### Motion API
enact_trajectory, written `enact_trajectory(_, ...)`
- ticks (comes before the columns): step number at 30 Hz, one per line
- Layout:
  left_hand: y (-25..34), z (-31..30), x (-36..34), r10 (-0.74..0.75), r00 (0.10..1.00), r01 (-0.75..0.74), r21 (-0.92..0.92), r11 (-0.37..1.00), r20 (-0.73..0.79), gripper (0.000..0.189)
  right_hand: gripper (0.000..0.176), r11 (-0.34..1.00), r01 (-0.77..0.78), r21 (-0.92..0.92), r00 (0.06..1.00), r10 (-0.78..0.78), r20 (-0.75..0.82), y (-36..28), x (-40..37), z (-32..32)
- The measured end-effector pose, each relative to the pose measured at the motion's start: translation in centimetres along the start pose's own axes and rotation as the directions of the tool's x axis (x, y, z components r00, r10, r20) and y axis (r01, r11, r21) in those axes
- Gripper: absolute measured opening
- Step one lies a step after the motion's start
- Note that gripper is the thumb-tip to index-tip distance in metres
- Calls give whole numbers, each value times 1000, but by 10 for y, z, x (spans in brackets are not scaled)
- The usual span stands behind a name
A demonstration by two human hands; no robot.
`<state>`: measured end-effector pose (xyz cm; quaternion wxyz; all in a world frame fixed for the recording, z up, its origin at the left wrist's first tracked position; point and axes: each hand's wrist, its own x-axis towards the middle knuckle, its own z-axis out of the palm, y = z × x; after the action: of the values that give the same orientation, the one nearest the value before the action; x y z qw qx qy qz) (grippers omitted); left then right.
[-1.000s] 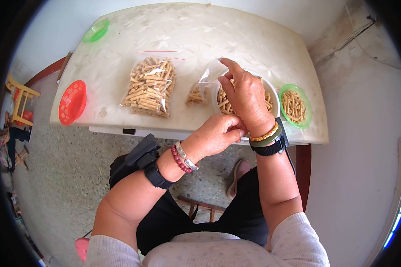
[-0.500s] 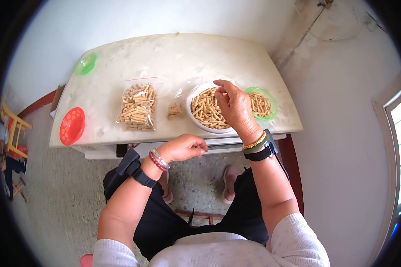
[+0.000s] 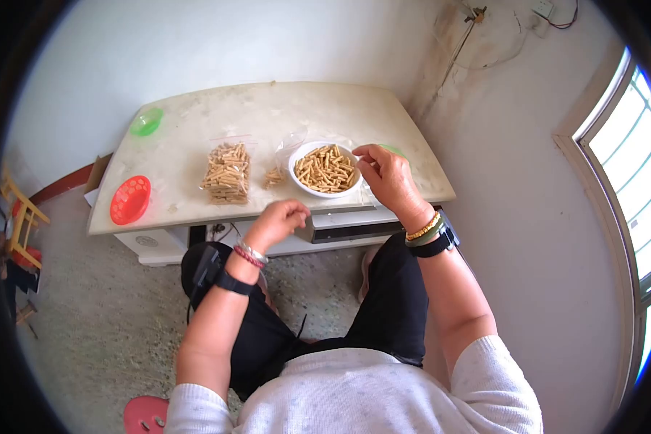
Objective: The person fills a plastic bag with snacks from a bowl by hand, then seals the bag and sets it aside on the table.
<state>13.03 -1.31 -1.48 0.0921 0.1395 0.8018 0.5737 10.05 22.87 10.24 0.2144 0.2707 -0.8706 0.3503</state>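
Observation:
Over the front edge of the table, my left hand (image 3: 273, 221) is loosely closed, with nothing showing in its curled fingers. My right hand (image 3: 392, 177) hovers at the right rim of a white bowl (image 3: 294, 176), thumb and bent forefinger a little apart and no piece visible between them. Short tan stick-shaped pieces (image 3: 325, 170) fill most of the bowl. Partly hidden behind my right hand is a green dish (image 3: 392, 149). Left of the bowl, a clear bag (image 3: 273, 176) holds a few sticks, and a fuller clear bag (image 3: 226, 173) stands beyond it.
A red bowl (image 3: 130, 200) and a green bowl (image 3: 147, 121) sit on the left side of the pale table (image 3: 296, 108). A wall and window (image 3: 633, 181) are on my right. Wooden chairs (image 3: 25, 224) stand far left, and a pink stool (image 3: 145, 415) is behind me.
My right hand has shifted from above the bowl to its right rim. My left hand has risen with its fingers more curled. The view has tilted, showing more window.

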Motion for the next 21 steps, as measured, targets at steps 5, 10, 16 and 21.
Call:
enact_trajectory(5, 15, 45, -36, 18, 992, -15, 28, 999, -124, 15, 17, 999, -18, 41, 999, 19, -41, 11, -21, -20)
enact_trajectory(10, 14, 87, -66, -43, 946, 32, -41, 999, -320, 14, 17, 991, -43, 128, 990, 59, -125, 34, -49, -28)
enact_trajectory(16, 36, 79, -67, 109, 911, -61, 131, 989, -398, 13, 15, 966, -143, 217, 976, 174, -129, 40, -83, -32)
enact_trajectory(21, 48, 61, -46, 254, 876, -140, 288, 947, -411, 13, 15, 963, -138, 231, 973, 176, -152, 46, -84, -42)
